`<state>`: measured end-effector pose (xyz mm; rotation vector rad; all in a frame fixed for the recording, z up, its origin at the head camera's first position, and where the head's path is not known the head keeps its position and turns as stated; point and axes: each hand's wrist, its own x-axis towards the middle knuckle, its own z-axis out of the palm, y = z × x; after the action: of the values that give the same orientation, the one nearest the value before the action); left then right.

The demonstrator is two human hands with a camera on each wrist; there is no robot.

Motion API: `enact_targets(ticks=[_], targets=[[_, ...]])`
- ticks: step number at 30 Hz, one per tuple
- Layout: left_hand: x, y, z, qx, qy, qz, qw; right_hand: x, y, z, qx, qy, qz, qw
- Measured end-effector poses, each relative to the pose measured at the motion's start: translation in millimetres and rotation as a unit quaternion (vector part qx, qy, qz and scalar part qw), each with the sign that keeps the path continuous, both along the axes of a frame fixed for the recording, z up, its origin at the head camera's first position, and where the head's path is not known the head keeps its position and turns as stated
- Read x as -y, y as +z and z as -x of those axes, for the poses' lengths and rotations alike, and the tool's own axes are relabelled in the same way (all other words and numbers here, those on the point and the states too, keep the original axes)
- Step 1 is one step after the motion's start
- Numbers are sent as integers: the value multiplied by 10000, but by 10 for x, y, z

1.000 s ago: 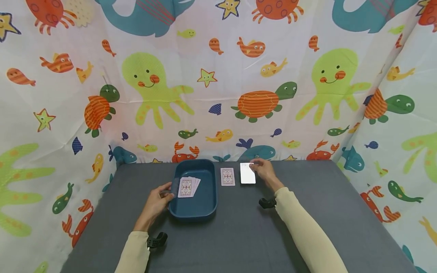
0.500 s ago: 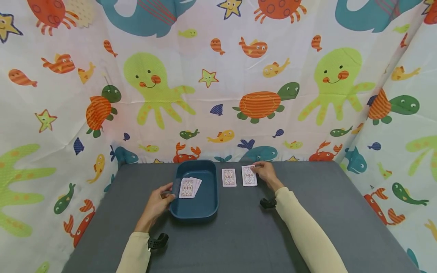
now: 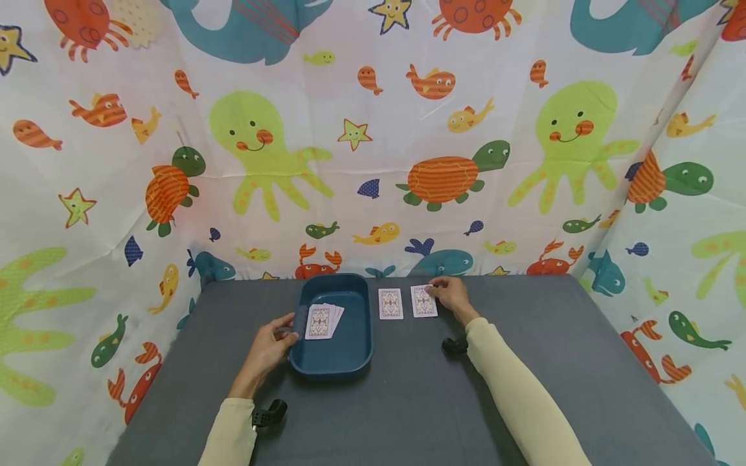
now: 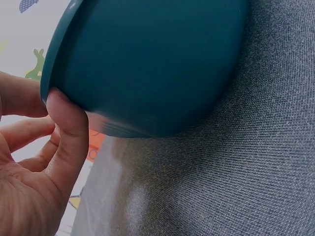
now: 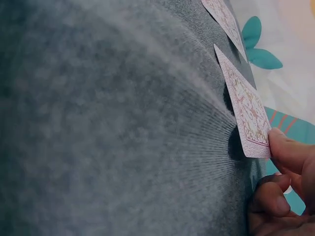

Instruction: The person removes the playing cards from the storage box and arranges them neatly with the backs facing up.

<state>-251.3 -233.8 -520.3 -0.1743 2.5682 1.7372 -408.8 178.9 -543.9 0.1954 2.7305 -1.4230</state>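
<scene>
My left hand [image 3: 269, 349] pinches the left rim of a blue tray [image 3: 360, 356], thumb inside and fingers outside, as the left wrist view [image 4: 147, 64] also shows. Inside the tray lie several playing cards [image 3: 318, 322], slightly fanned, the top one with its patterned back up. Near the table's far edge, my right hand [image 3: 451, 294] pinches a playing card [image 3: 423, 303] by its right side, back up. In the right wrist view this card [image 5: 243, 110] has a dark shadow beneath it. Another back-up card [image 3: 390, 304] lies between it and the tray.
A grey cloth-covered table [image 3: 408, 401] carries the tray and cards. Behind it and at both sides hangs a white curtain [image 3: 350, 175] printed with sea animals. Each wrist wears a black band [image 3: 269, 413].
A second ago the card at my right hand looked plain and bright; now its patterned back shows, slightly nearer to me. My left hand stays on the tray's rim.
</scene>
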Motion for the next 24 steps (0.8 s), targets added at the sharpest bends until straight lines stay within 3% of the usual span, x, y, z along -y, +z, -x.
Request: enact_targets(ticks=[5,13,19,24], targets=[[2,-6,-10,0,-6,21,10000,-11,-30,-1,-42,-14,-45,10000],[-13,1,1,-4,-54,59,10000,-73,-35,-12,-101,-106,335,9993],[-13,1,-6,-15,-54,9,10000,-98,34,-66,30,-209,826,9964],[4,1,-1,57,-17,-37,10000,-94,147,-116,-107,-216,1197,9925]])
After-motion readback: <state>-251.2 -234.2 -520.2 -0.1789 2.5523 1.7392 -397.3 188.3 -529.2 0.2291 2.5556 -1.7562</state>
